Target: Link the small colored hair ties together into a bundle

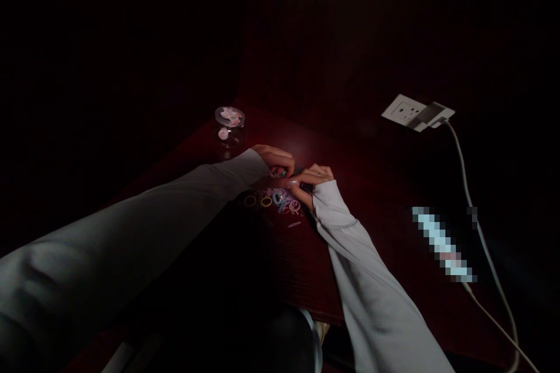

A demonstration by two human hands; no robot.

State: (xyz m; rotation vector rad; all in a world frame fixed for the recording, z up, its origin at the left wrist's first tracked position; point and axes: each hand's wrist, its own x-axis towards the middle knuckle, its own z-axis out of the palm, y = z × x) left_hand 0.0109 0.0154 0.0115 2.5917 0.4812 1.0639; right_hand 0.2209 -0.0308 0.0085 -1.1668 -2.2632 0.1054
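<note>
A small pile of colourful hair ties [286,201], in pink, purple, blue and yellow, lies on the dark red table [301,268]. My left hand [276,157] curves over the far side of the pile with its fingers bent and together. From the right, my right hand [312,178] meets it, index finger reaching left and thumb beneath, the other fingers curled. Both sets of fingertips come close together over the ties. What they hold, if anything, is hidden by the fingers and the dim light.
A clear round jar [230,134] with a pink-patterned lid stands at the far left. A wall socket [401,111] with a white charger [438,113] is at the right, its cable [466,186] hanging down. A pixelated bright device [441,245] lies right of my right sleeve.
</note>
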